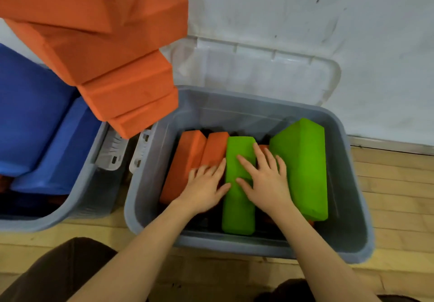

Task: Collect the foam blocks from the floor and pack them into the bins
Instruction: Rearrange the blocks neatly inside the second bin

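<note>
A grey bin [352, 210] on the floor holds two orange foam blocks [185, 160] standing on edge at its left, a narrow green block [238, 207] in the middle and a bigger green block [305, 167] leaning at the right. My left hand [204, 190] lies flat with spread fingers on the orange blocks, its thumb against the narrow green block. My right hand [266, 179] presses flat on top of that narrow green block, fingers apart. Neither hand is closed around anything. A bit of another orange block shows between the green ones.
A second grey bin [77, 198] at the left holds blue foam blocks [35, 123]. A tall stack of orange blocks [105, 50] leans over from the upper left. The bin's clear lid [258, 71] rests against the white wall. Wooden floor and my knees lie below.
</note>
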The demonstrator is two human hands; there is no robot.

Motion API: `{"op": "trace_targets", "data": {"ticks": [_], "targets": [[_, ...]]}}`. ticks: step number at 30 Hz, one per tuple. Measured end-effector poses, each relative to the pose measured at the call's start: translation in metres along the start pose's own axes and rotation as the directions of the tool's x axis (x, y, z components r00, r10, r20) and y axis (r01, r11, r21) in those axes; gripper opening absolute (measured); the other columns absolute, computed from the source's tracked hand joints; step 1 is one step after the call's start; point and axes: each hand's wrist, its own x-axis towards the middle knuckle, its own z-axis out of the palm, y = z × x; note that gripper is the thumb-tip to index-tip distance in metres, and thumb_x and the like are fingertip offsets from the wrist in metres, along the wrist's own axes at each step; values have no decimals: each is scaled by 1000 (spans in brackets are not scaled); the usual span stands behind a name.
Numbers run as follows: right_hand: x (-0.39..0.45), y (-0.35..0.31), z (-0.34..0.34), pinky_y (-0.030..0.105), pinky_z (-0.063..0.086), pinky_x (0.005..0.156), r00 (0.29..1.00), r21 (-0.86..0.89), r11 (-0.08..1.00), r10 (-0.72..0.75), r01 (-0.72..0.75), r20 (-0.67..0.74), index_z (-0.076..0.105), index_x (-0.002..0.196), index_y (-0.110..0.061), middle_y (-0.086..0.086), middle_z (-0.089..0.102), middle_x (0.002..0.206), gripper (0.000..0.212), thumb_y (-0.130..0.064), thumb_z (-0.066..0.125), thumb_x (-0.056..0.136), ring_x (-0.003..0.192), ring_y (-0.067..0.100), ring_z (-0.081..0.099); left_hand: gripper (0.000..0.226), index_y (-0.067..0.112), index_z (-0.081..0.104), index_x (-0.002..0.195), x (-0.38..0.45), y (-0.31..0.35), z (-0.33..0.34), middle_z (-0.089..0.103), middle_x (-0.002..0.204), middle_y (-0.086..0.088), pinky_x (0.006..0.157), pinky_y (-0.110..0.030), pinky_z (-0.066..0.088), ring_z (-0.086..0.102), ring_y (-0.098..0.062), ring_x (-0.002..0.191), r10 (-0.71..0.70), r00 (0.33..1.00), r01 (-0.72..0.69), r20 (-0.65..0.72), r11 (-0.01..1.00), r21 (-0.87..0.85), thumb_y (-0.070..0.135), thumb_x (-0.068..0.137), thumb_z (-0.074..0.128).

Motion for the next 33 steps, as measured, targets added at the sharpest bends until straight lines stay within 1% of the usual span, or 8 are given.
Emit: {"op": "trace_targets", "data": {"ticks": [6,13,16,19,24,27,29,33], "targets": [[-7,6,4,46,25,100,994,190,981,29,-49,109,23,148,-36,19,18,155,63,-52,43,90,124,31,47,69,21,-10,149,-1,15,-1,25,154,-1,106,-35,12,17,-18,140,16,1000,-13,17,988,-153,43,99,33],[8,-1,-41,48,36,104,973,615,787,107,41,-203,23,146,-37,20,24,149,68,-41,54,86,130,36,37,67,48,-5,140,-11,38,-24,19,150,22,107,-37,26,25,2,136,6,934,-193,-358,850,-490,39,94,44],[24,5,-71,25,31,109,920,680,721,167,131,-355,25,146,-33,16,26,141,72,-37,61,84,122,17,39,63,48,5,143,-3,45,-49,24,151,17,105,-48,34,33,-3,135,35,858,-313,-513,827,-468,42,91,38],[31,14,-93,1,19,101,885,673,722,196,160,-421,19,145,-34,12,18,142,84,-31,72,80,120,1,27,59,46,10,143,8,56,-73,27,149,17,104,-39,32,36,-1,131,64,794,-364,-605,847,-387,42,90,36],[44,57,-121,28,49,81,863,679,728,279,96,-421,5,141,-45,8,23,134,103,-32,80,71,88,9,46,58,35,21,140,42,85,-91,52,129,11,96,-10,16,46,-1,110,114,752,-404,-649,858,-317,44,86,40],[44,92,-117,34,53,79,849,679,732,319,63,-422,10,140,-51,0,22,123,97,-44,75,68,81,17,53,57,36,28,138,69,109,-83,48,138,8,108,-33,30,53,-11,115,97,756,-454,-648,790,-412,27,86,50],[42,109,-107,30,51,84,832,727,686,386,30,-399,22,142,-43,-2,21,120,93,-43,78,68,86,18,53,58,30,35,137,84,126,-74,48,140,1,100,-51,39,52,-19,118,88,721,-483,-687,775,-408,15,83,53],[35,138,-90,18,37,97,749,740,669,524,-69,-404,37,131,-10,8,26,126,85,-37,84,65,106,10,36,49,22,49,134,108,146,-61,44,137,11,95,-39,31,44,-7,122,269,661,-515,-700,842,-162,17,85,53]]}}
